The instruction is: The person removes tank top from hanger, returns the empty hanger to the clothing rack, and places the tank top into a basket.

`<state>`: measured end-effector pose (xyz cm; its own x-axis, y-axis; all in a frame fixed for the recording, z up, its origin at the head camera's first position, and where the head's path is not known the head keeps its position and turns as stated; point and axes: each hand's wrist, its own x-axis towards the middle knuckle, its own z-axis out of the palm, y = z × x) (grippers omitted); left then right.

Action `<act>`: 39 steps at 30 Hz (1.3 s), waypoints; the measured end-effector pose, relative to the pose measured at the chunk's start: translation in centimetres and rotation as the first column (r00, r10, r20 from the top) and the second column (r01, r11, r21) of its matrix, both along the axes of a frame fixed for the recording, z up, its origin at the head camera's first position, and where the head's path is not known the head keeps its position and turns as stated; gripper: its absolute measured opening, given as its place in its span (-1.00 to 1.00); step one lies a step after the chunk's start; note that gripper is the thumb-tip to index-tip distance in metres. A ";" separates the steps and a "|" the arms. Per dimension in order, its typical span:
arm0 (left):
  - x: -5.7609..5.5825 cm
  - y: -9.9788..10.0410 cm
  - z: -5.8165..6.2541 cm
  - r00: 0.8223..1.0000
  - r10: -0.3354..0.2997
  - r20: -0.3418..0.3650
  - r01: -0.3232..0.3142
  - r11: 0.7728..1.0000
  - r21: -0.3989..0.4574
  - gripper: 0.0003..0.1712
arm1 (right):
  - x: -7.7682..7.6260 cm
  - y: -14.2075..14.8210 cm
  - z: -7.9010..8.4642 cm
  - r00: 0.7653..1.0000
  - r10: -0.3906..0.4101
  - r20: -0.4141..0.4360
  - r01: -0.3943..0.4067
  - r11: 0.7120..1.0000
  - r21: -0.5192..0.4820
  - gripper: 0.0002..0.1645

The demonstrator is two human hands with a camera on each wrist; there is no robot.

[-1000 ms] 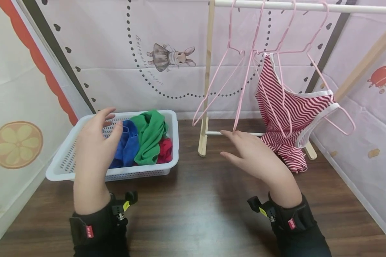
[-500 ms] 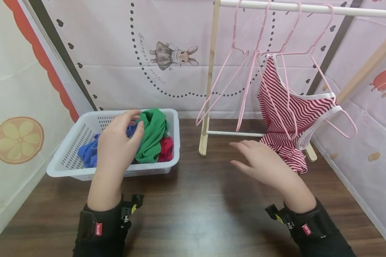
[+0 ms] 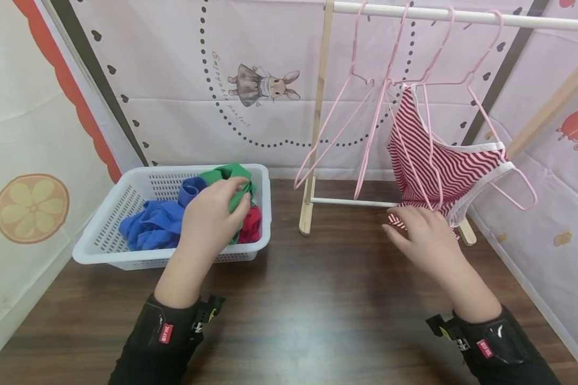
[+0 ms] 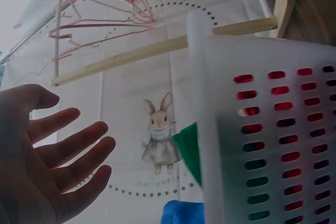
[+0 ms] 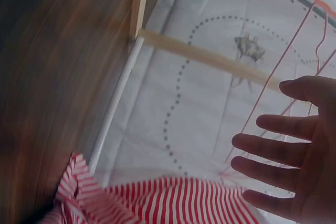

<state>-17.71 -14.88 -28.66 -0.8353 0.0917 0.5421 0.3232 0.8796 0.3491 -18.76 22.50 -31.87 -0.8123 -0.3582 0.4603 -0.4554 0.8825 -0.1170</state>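
My left hand (image 3: 214, 218) hovers over the right part of a white plastic basket (image 3: 96, 251), above a green cloth (image 3: 227, 172). Its fingers are spread and hold nothing, as the left wrist view shows. A crumpled blue cloth (image 3: 155, 223) and a red cloth (image 3: 250, 224) also lie in the basket. My right hand (image 3: 428, 238) is in front of a red-and-white striped garment (image 3: 455, 171), hiding its lower part. In the right wrist view its fingers (image 5: 270, 149) are extended and apart from the cloth. That garment hangs on a pink hanger (image 3: 522, 184) at the right.
A rack with a white rail (image 3: 462, 16) and wooden posts (image 3: 320, 96) stands at the right. Several pink hangers hang from it, among them a bare hanger (image 3: 334, 136) at the left end. Printed fabric walls (image 3: 164, 128) surround the dark wooden surface (image 3: 289, 315).
My left hand has moved right across the basket, from over the blue cloth to over the green one. My right hand has moved right, in front of the striped garment. The view has shifted slightly.
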 end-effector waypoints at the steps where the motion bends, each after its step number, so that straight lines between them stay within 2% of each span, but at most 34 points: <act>1: -0.2 0.1 -0.1 1.000 -0.002 0.011 0.002 1.000 -0.011 -0.60 | 0.0 0.4 0.0 0.999 0.002 -0.033 -0.002 1.000 0.001 -0.61; 7: -1.0 0.8 -0.6 0.999 -0.019 0.037 0.022 0.997 -0.078 -0.59 | 0.2 2.2 0.4 0.982 -0.032 -0.188 0.043 0.997 0.056 -0.66; 11: -1.4 1.3 -0.5 0.998 -0.005 0.058 0.011 0.995 -0.098 -0.57 | 0.2 2.8 0.8 0.966 -0.071 -0.250 0.083 0.996 0.040 -0.73; 14: -1.6 1.7 -0.4 0.997 -0.003 0.073 0.010 0.995 -0.102 -0.56 | 0.3 3.2 0.9 0.938 -0.079 -0.337 0.088 0.996 0.011 -0.72; 16: -1.6 2.0 -0.4 0.997 -0.007 0.071 0.014 0.995 -0.102 -0.56 | 0.4 3.5 1.0 0.896 -0.092 -0.434 0.083 0.996 -0.041 -0.66; 17: -1.7 2.1 -0.4 0.998 -0.009 0.067 0.016 0.994 -0.104 -0.56 | 0.4 3.6 1.1 0.866 -0.102 -0.489 0.078 0.995 -0.069 -0.63; 19: -1.7 2.2 -0.4 0.998 -0.012 0.060 0.018 0.994 -0.106 -0.57 | 0.4 3.7 1.3 0.795 -0.140 -0.590 0.061 0.987 -0.152 -0.58; 21: -1.8 2.3 -0.4 0.998 -0.013 0.059 0.019 0.994 -0.107 -0.58 | 0.3 3.6 1.6 0.719 -0.210 -0.662 0.051 0.967 -0.251 -0.59; 24: -1.9 2.4 -0.3 0.998 -0.013 0.067 0.021 0.993 -0.115 -0.58 | 0.1 3.4 2.2 0.624 -0.326 -0.710 0.048 0.923 -0.381 -0.65; 27: -2.0 2.5 -0.1 0.996 -0.009 0.084 0.020 0.992 -0.127 -0.57 | -0.2 3.4 3.0 0.560 -0.427 -0.710 0.072 0.879 -0.472 -0.66; 30: -2.1 2.6 0.0 0.993 -0.004 0.115 0.020 0.991 -0.136 -0.55 | -0.5 3.8 3.5 0.526 -0.484 -0.699 0.099 0.851 -0.515 -0.61; 33: -2.2 2.6 0.0 0.988 -0.006 0.152 0.028 0.990 -0.141 -0.54 | -0.6 4.6 4.0 0.546 -0.507 -0.667 0.151 0.843 -0.516 -0.53; 34: -2.2 2.6 0.0 0.987 -0.007 0.164 0.031 0.989 -0.143 -0.54 | -0.6 5.0 4.1 0.563 -0.512 -0.649 0.177 0.842 -0.510 -0.51; 37: -2.1 2.5 -0.2 0.982 -0.005 0.189 0.034 0.988 -0.151 -0.53 | -0.5 6.0 4.4 0.631 -0.531 -0.566 0.286 0.837 -0.467 -0.44; 39: -2.0 2.4 -0.5 0.980 -0.001 0.201 0.034 0.987 -0.159 -0.52 | -0.4 6.6 4.8 0.678 -0.558 -0.479 0.370 0.821 -0.434 -0.41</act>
<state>-19.71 -12.50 -29.11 -0.9224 0.1793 0.3420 0.2771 0.9242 0.2628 -19.18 29.06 -27.04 -0.3903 0.2131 0.8957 -0.0566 0.9655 -0.2543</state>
